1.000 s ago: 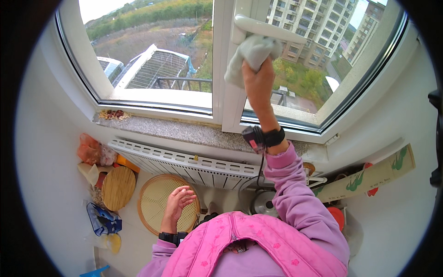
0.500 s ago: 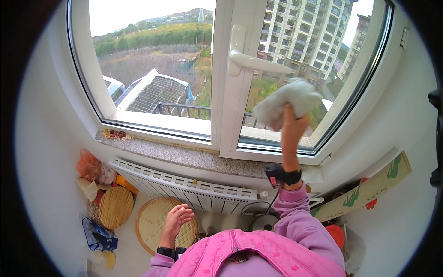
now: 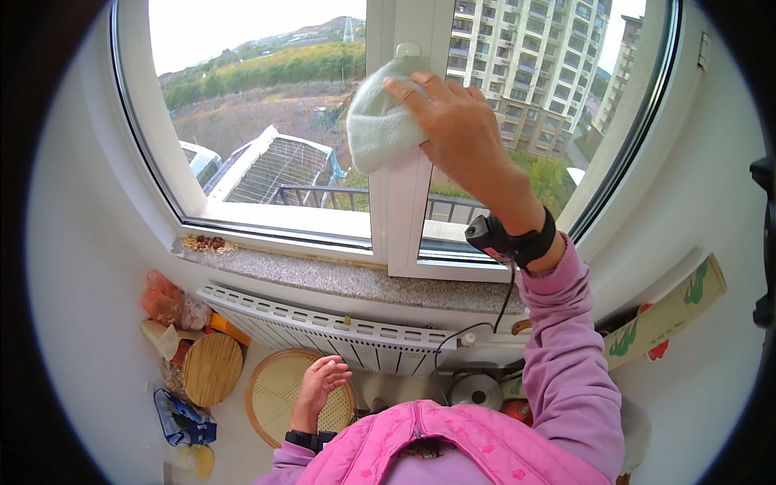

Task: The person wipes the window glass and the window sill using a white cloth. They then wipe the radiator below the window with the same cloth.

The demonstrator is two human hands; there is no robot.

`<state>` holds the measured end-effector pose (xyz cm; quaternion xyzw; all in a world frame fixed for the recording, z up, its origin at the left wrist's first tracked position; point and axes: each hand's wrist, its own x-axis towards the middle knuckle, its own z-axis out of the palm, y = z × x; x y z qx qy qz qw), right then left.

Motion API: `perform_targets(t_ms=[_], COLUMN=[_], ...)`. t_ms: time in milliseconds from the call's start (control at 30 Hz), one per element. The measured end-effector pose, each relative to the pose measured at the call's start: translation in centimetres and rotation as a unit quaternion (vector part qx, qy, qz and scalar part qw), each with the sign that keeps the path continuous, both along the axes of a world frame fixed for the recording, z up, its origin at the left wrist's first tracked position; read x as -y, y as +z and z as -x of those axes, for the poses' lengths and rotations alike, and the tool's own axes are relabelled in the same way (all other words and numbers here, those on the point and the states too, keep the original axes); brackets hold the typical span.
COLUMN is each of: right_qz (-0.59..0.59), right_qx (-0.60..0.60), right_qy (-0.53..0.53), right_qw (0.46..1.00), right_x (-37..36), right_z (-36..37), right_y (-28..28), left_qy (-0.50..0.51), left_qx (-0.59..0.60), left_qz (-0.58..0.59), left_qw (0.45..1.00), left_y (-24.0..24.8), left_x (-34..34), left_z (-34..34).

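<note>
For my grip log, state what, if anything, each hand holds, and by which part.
The right hand holds a pale greenish-white fabric cloth by its upper right side; the left hand holds nothing visible.

I wear a pink quilted vest [image 3: 485, 436] scattered with darker pink flowers [image 3: 495, 444], over a lilac top. Its right sleeve [image 3: 572, 364] bunches in soft folds. A black strap [image 3: 541, 240] rings my right wrist, with a small dark box [image 3: 485, 233] and a thin black cable [image 3: 510, 295]. My left wrist wears a black band [image 3: 301, 439] too.
</note>
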<state>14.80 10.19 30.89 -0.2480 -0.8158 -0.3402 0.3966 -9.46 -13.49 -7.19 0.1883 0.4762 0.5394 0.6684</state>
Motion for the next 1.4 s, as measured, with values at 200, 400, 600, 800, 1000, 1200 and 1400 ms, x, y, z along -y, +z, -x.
perform_targets(t_ms=[200,400,600,800,1000,1200,1400], right_qz=[0.094,0.204,0.351,0.452,0.317,0.004,-0.009], right_qx=[0.011,-0.032,-0.092,-0.253,-0.558,-0.19,-0.005], right_qy=[-0.009,0.092,0.163,0.244,0.139,0.127,-0.047], right_qw=[0.995,0.974,0.918,0.82,0.754,0.974,0.999], right_x=[-1.1,-1.9,-2.2,-2.9,-2.1,0.3,-1.2], right_z=[-1.4,-4.7,-6.8,-10.2,-12.7,-7.5,-1.2], right_y=[0.5,1.3,1.9,0.6,-0.3,0.7,-0.4], left_qy=[0.022,0.062,0.087,0.118,0.131,0.093,0.068], left_qx=[0.0,-0.015,0.0,0.014,0.008,-0.007,-0.018], left_qz=[-0.001,0.013,-0.006,-0.014,-0.001,-0.02,-0.022], left_qw=[1.0,0.998,0.996,0.993,0.991,0.995,0.997], left_y=[-0.5,-0.8,-1.5,-2.0,-1.9,-0.4,-0.3], left_x=[0.7,1.1,1.7,2.1,2.7,0.2,-0.7], left_z=[-0.1,0.2,1.0,1.6,2.4,1.9,0.4])
